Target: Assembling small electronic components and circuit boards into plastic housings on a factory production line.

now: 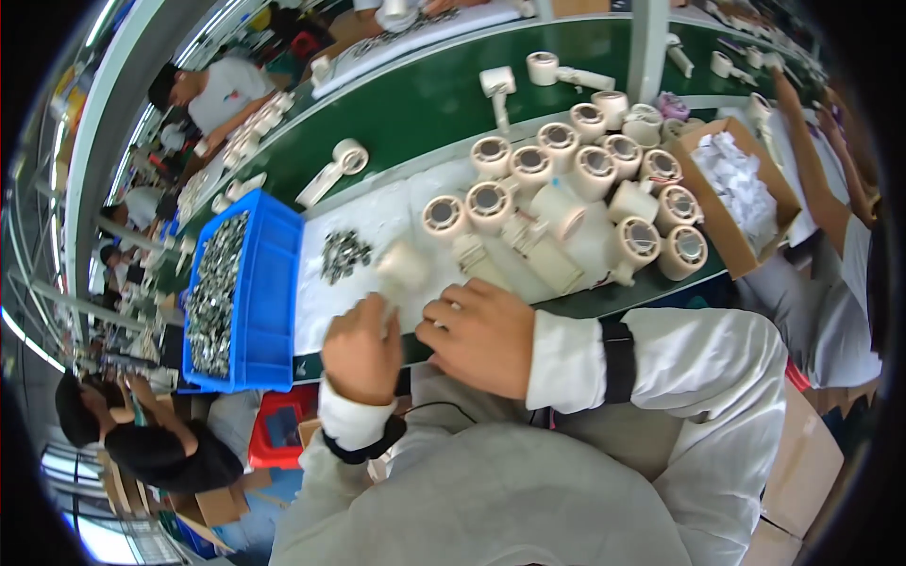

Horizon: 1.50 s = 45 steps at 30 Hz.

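In front of me my left hand [363, 349] is closed and blurred, right below a cream hair-dryer-shaped housing [404, 264] that is smeared by motion. The housing's lower part runs down between my hands, and my left fingers appear wrapped on it. Close on the right, my right hand [479, 338] has its fingers curled, with a small pale bit [438, 324] showing at them; what it grips is hidden. Beyond the housing a pile of small metal parts [345, 256] lies on the white work surface [316, 311]. Open-looking cream handle pieces [543, 255] rest past my right hand.
A blue bin [269, 292] full of small metal parts stands at left. Several cream housings with round grey ends [491, 201] crowd the right side, beside a cardboard box [698, 165] of white crumpled material. More housings lie on the green belt [406, 123]. Other people work around.
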{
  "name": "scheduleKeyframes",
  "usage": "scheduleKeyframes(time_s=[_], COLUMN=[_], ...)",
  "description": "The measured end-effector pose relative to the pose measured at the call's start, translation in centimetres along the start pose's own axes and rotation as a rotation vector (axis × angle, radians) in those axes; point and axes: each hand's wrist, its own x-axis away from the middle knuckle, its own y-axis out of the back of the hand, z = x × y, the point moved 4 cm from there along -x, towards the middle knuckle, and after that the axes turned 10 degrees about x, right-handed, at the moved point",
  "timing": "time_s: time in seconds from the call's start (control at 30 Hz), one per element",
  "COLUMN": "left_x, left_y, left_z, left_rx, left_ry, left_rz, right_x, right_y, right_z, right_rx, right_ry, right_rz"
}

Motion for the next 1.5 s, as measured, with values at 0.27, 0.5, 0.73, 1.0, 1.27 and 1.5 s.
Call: scheduleKeyframes(time_s=[0.27, 0.5, 0.73, 1.0, 1.27, 1.5], left_x=[5.2, 5.0, 4.0, 1.4, -1.0, 2.4], left_y=[-1.7, -1.7, -3.3, -4.1, -2.1, -1.6], left_z=[-0.7, 2.3, 2.2, 2.1, 2.8, 3.4], left_rx=[0.386, 0.407, 0.183, -0.043, -0.071, 0.227], left_ry=[0.083, 0.328, -0.004, -0.270, -0.464, -0.248], left_rz=[0.107, 0.250, 0.109, 0.228, 0.245, 0.046], right_x=[1.1, 0.6, -0.1, -2.1, -3.0, -2.6], right_y=[-1.8, -2.0, -2.6, -4.1, -5.3, -5.1], right_z=[-0.3, -0.5, -0.1, -1.2, -2.4, -2.6], right_rx=[0.047, 0.117, 0.193, -0.018, -0.060, -0.078], right_ry=[-0.084, -0.057, -0.069, -0.119, -0.163, -0.290], right_rz=[0.122, 0.128, 0.124, 0.104, 0.258, 0.213])
